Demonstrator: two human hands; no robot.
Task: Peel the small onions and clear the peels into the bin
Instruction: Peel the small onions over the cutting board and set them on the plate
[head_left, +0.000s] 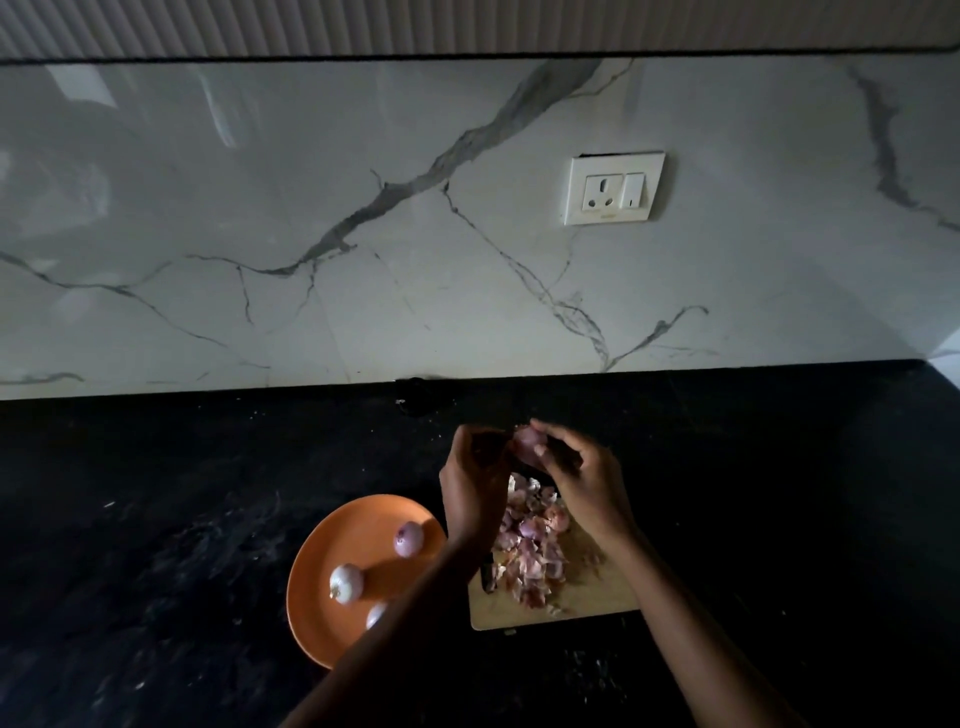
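Note:
A small pink onion is held above the far end of a wooden cutting board. My left hand and my right hand both curl their fingers round it from either side. Under the hands a heap of pink onion peels covers the board. An orange plate to the left of the board carries three peeled small onions, one half hidden by my left forearm. No bin is in view.
The black stone counter runs left and right of the plate and board. A white marble backsplash rises behind it, with a wall socket. A dark knife handle shows at the board's left edge.

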